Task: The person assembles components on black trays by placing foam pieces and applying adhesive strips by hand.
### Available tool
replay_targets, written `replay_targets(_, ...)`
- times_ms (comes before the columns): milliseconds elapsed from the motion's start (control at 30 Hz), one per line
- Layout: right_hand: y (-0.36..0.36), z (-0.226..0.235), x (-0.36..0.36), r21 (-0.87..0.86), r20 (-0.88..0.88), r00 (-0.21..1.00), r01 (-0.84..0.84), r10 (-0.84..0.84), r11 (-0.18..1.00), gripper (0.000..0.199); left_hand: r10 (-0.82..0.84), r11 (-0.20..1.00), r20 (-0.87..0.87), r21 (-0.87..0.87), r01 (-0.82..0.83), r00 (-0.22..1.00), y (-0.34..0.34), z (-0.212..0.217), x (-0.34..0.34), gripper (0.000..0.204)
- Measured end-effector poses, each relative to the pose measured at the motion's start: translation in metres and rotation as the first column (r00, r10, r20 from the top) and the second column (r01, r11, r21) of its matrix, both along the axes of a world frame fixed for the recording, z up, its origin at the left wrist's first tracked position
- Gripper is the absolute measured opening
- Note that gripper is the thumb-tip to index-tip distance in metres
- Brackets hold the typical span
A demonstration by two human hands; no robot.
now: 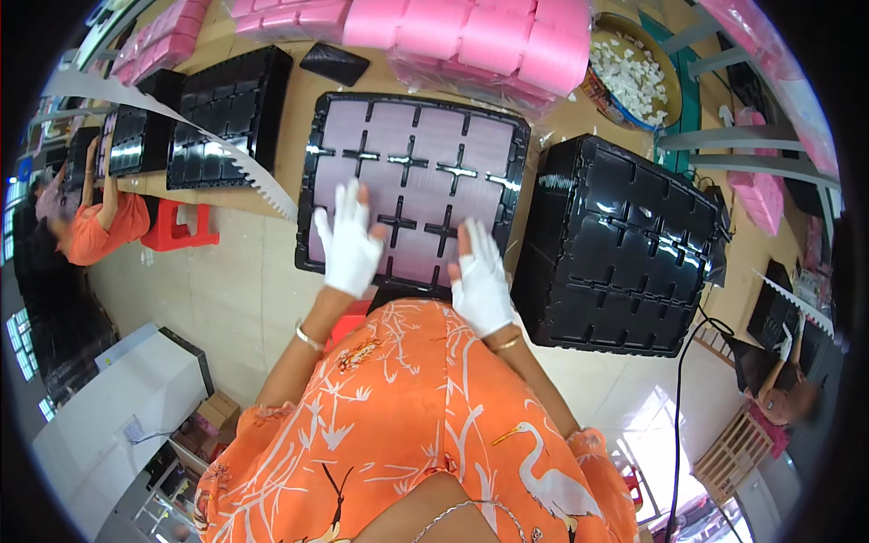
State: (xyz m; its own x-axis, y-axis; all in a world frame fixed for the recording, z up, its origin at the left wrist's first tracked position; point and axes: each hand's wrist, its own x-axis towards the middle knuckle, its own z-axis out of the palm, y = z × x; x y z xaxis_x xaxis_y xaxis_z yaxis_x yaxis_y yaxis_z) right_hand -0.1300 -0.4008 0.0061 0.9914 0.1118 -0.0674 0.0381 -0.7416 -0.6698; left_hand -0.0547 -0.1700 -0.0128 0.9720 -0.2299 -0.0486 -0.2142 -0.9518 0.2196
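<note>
In front of me lies a black plastic tray [312, 195] with moulded cross-shaped dividers. Pale pink-lilac rolls [380, 131] fill its several compartments side by side. Over the near left part of the tray is my left hand [351, 249], in a white glove with the thumb tip bare. Its fingers are stretched out and hold nothing. My right hand [482, 281], gloved the same way, is over the tray's near right corner, fingers extended and nothing in them. Whether either palm presses on the rolls, I cannot tell.
Stacked black trays [625, 244] stand close on the right, more black trays [231, 118] at left. Bright pink wrapped rolls [471, 36] line the back beside a round tub of white pieces [634, 77]. A black cable [679, 425] hangs at right. Other people work further off.
</note>
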Motion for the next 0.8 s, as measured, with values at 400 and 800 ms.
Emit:
replay_targets(400, -0.012, -0.014, -0.042, -0.1, -0.09, 0.94, -0.337, 0.329, 0.936, 0.053, -0.284, 0.956, -0.302, -0.02, 0.292, 0.91, -0.025, 0.018, -0.078, 0.069)
replay_targets(800, -0.005, -0.022, -0.041, -0.21, -0.06, 0.964, -0.264, 0.258, 0.941, 0.053, -0.184, 0.977, -0.224, -0.151, 0.153, 0.957, 0.016, 0.002, -0.082, 0.078)
